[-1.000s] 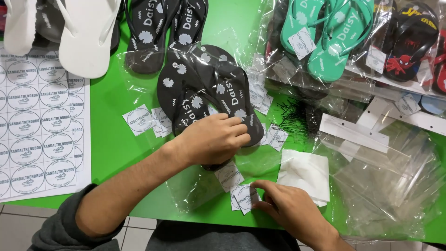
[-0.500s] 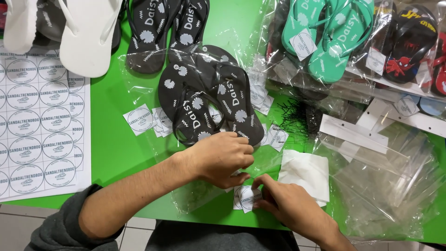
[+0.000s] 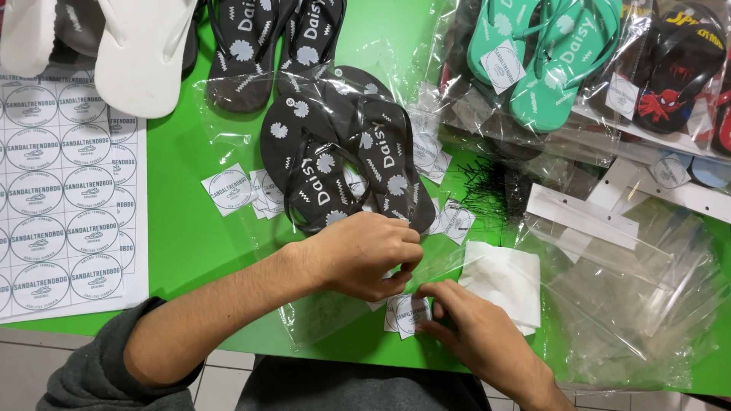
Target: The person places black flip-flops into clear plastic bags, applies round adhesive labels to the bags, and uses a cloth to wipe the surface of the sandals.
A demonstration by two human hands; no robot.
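Round label stickers [image 3: 412, 313] on small white squares lie at the near table edge, and the right hand [image 3: 481, 335] has slid in to pinch one between its fingertips. A second ago the left hand [image 3: 364, 253] lay flat on the heels of the bagged black flip-flops [image 3: 346, 164]; now it has drawn back toward the near edge, fingers curled shut on the clear bag's open mouth [image 3: 426, 262], just above the labels. Both hands have closed in together, so bag and label now meet on the green table [image 3: 183, 198].
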